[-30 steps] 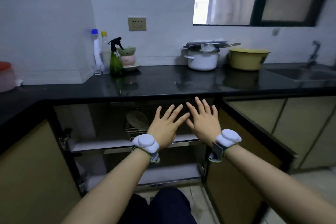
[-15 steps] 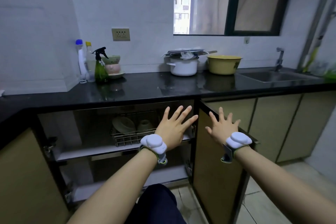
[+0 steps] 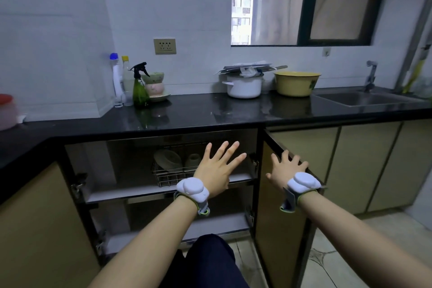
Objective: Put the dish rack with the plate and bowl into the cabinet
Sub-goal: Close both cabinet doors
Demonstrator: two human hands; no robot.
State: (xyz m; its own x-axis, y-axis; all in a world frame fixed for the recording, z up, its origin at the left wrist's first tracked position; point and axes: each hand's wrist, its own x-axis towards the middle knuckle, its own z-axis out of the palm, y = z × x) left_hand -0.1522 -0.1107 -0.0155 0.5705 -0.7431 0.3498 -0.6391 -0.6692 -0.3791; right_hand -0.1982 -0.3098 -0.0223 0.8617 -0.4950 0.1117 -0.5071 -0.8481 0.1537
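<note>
A wire dish rack point(image 3: 167, 176) stands on the upper shelf point(image 3: 131, 194) inside the open cabinet under the black counter. A pale plate point(image 3: 167, 159) leans upright in it and a pale bowl point(image 3: 192, 159) sits to the plate's right. My left hand point(image 3: 218, 168) hovers in front of the rack's right end, fingers spread, holding nothing. My right hand point(image 3: 286, 168) is spread against the top of the open right cabinet door point(image 3: 278, 229). The rack's right part is hidden behind my left hand.
The left cabinet door point(image 3: 42, 229) stands open. On the counter are bottles and a green spray bottle point(image 3: 139, 87), stacked bowls point(image 3: 154, 85), a white pot point(image 3: 244, 85) and a yellow basin point(image 3: 296, 83). A sink point(image 3: 364, 98) lies at the right. My knee point(image 3: 210, 262) is below.
My right hand has moved from beside my left hand over to the right door's top edge. The view has pulled back and up, showing the rack, plate and bowl on the shelf.
</note>
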